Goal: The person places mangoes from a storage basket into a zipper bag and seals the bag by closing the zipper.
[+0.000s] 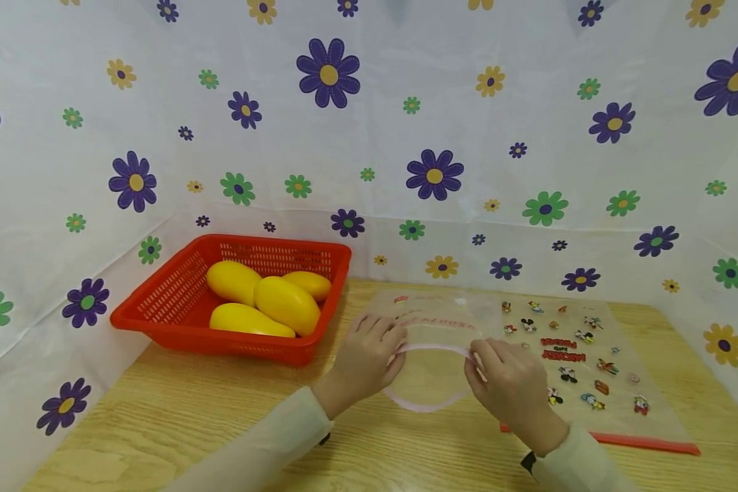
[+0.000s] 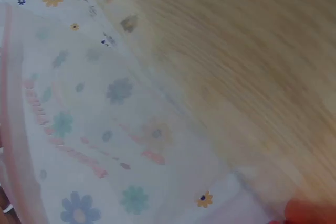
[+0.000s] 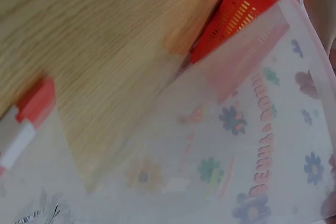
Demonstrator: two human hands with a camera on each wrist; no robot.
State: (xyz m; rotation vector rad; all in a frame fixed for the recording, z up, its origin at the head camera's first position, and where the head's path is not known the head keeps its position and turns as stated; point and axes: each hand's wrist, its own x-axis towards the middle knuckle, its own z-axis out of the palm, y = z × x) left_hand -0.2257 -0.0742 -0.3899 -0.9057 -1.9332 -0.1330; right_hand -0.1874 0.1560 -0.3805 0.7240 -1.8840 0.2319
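Translucent plastic makes the bag point(image 1: 436, 324), which is in the middle of the table point(image 1: 160, 437), its pink-rimmed mouth spread in a rounded shape toward the near side. The left hand point(image 1: 367, 355) pinches the left part of this rim with bent fingers and thumb; the right hand point(image 1: 510, 379) pinches the right part in the same manner. Reddish printing shows on the bag, and flowers of the cloth point(image 1: 436, 123) behind are seen through it. At the left stands a red basket point(image 1: 221, 346) with four yellow fruits point(image 1: 288, 305) inside. At the right lies flat another clear bag point(image 1: 581, 396), printed with cartoon figures, its red slide bar point(image 1: 646, 444) along the near edge.
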